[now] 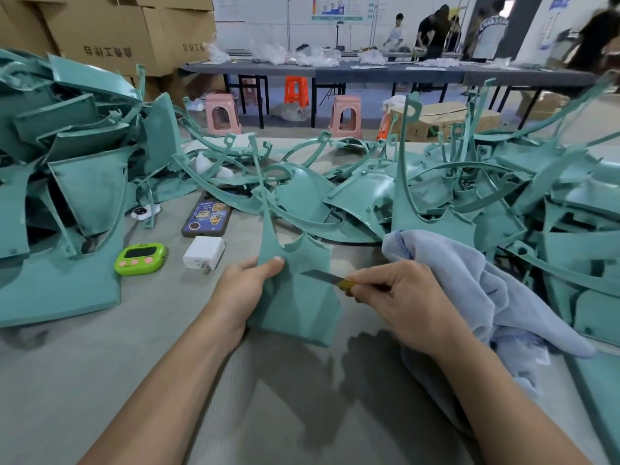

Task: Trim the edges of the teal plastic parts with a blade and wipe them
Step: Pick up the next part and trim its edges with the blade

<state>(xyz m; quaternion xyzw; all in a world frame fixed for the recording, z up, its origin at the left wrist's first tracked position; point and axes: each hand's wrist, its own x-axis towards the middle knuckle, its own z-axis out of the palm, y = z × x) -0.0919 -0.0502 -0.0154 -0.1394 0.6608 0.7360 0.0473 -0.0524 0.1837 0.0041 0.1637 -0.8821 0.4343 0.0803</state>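
Teal part [295, 290] gripped by left hand [245, 290], right hand [399, 297] pinching blade [318, 275] and cloth [469, 290], bare table [100, 357] nearside

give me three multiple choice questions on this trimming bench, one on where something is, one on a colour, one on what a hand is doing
1. The white charger lies:
A. on top of the green timer
B. between the green timer and the held teal part
C. in the right hand

2. The handle of the blade is:
A. red
B. yellow
C. black

3. The left hand:
A. lies flat and open
B. is curled and holds nothing
C. grips the held teal part

Answers:
1 B, the charger sits beside the timer, with the part on its other side.
2 B, yellow shows at the right hand's fingertips.
3 C, its thumb lies on the part's face and its fingers go behind.
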